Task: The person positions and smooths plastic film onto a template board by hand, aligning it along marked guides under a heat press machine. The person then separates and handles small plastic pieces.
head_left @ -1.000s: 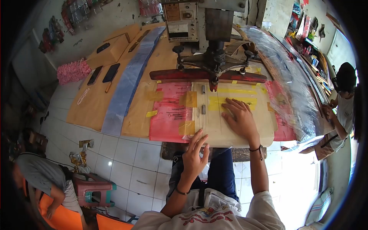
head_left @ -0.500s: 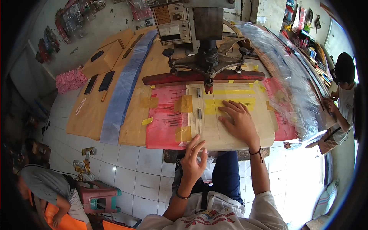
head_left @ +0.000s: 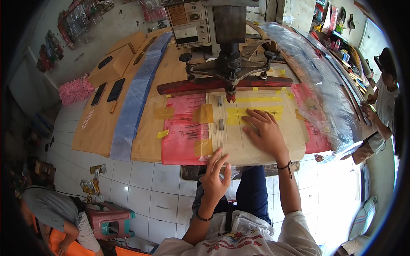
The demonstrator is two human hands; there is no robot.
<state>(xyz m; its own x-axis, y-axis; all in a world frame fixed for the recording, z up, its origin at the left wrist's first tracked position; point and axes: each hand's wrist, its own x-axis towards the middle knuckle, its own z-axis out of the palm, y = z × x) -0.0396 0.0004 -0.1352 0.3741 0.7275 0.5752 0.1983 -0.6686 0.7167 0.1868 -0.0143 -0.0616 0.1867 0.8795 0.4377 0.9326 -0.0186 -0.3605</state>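
My right hand (head_left: pixel 265 131) lies flat with fingers spread on a beige sheet (head_left: pixel 239 149) marked with pencil lines and yellow tape (head_left: pixel 235 116). At the sheet's lower left corner, my left hand (head_left: pixel 215 177) touches the edge with its fingertips, the fingers apart. Two small metal blocks (head_left: pixel 221 124) sit along the sheet's left side. Under and beside the sheet is a red sheet (head_left: pixel 183 147), held with brown tape (head_left: pixel 203 147). Just beyond my hands a red press bar (head_left: pixel 188 86) hangs from a black three-armed bracket (head_left: pixel 232 70).
A machine control box (head_left: pixel 188 25) stands behind the bar. Left of it are a blue plastic strip (head_left: pixel 132 102), two phones (head_left: pixel 116 88) and a cardboard box (head_left: pixel 109 64). Clear plastic sheeting (head_left: pixel 316 81) covers the right side. One person (head_left: pixel 384 98) stands at right; another (head_left: pixel 55 209) sits lower left.
The whole view has shifted very slightly. Both of my hands keep their places on the beige sheet, and the press bar stays where it was.
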